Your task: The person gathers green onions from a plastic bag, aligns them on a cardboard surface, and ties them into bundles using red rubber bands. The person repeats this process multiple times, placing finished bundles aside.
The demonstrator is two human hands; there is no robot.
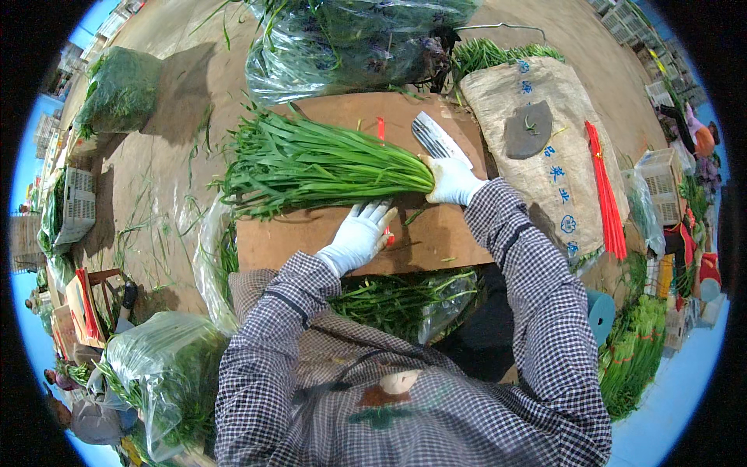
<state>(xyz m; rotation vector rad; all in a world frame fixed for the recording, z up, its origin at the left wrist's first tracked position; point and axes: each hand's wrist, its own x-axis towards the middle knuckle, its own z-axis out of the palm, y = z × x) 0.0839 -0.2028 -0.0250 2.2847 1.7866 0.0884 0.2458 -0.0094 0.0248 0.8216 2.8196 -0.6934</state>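
A large bunch of long green leafy vegetables (315, 163) lies across a brown board (303, 251), its leaf tips to the left and its pale stem ends to the right. My right hand (452, 178), in a white glove, is closed around the stem ends. My left hand (362, 233), gloved too, rests with fingers apart at the bunch's lower edge, close to a red tie strip (389, 236). Part of a red strip (381, 129) also shows above the bunch. A broad-bladed knife (440, 140) lies on the board just beyond my right hand.
Right of the board, a woven sack (496, 87) bears a dark flat piece (528, 131) and a bundle of red ties (604, 192). Plastic-wrapped greens (362, 52) stand beyond the board. Bagged greens (169, 373) sit lower left; tied green bunches (633, 356) lie lower right.
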